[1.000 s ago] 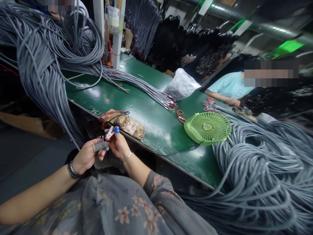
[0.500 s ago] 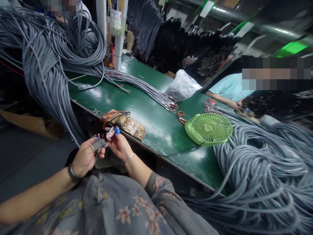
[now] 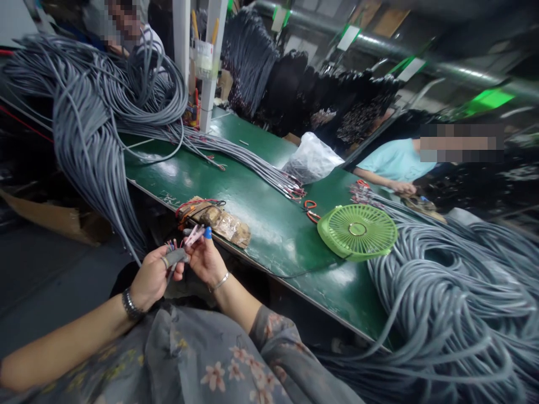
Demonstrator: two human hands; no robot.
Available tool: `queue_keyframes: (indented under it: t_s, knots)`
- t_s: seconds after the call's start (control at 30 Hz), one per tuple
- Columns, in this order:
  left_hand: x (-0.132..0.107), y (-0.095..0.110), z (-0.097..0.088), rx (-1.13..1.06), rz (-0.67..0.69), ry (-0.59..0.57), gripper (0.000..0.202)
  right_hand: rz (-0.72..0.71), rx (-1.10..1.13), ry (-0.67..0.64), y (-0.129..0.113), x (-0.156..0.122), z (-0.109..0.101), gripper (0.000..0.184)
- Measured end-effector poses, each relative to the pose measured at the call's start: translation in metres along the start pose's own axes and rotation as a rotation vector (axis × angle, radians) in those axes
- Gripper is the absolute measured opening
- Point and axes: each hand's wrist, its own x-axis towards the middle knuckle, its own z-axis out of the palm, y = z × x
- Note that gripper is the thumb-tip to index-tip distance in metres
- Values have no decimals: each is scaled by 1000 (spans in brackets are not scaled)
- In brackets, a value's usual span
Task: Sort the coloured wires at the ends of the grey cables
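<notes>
My left hand (image 3: 152, 276) is closed around the end of a grey cable (image 3: 176, 256), whose coloured inner wires (image 3: 172, 244) fan out above my fingers. My right hand (image 3: 206, 259), with a blue cover on one fingertip, pinches a small pink tool (image 3: 194, 234) right beside those wire ends. Both hands are held just in front of the near edge of the green table (image 3: 252, 207). A bracelet sits on my right wrist and a watch on my left.
Heaps of grey cable lie at the left (image 3: 88, 123) and right (image 3: 446, 303). On the table are a brown wrapped bundle (image 3: 219, 220), a green fan (image 3: 357, 231), orange-handled scissors (image 3: 310, 209) and a plastic bag (image 3: 312, 157). A co-worker's hand (image 3: 402, 187) rests across the table.
My hands have stayed together at the cable end, with only small finger movement. The view has tilted slightly, so everything sits a little lower in the picture.
</notes>
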Motion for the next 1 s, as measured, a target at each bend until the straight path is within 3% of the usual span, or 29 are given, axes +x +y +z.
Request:
queue_keyframes:
  t_s: [0.27,0.4,0.57,0.67,0.87,1.0]
  knots:
    - [3,-27,-27,146,-25,-15,33,0,-173,35,1,-7,-36,56]
    - [19,-46,-44,277,-27,-15,29,-62,-472,-96,-5,-15,-54,70]
    - [38,-48,-59,398,-8,-109,30,-124,-877,-285,-46,-39,-53,72]
    - [47,-32,-65,436,29,-60,39,-210,-965,-324,-83,-49,-43,71]
    - [57,7,-73,405,131,82,44,-526,-999,-49,-153,-23,-41,59]
    - [63,23,-76,380,194,133,49,-584,-961,244,-180,10,-59,42]
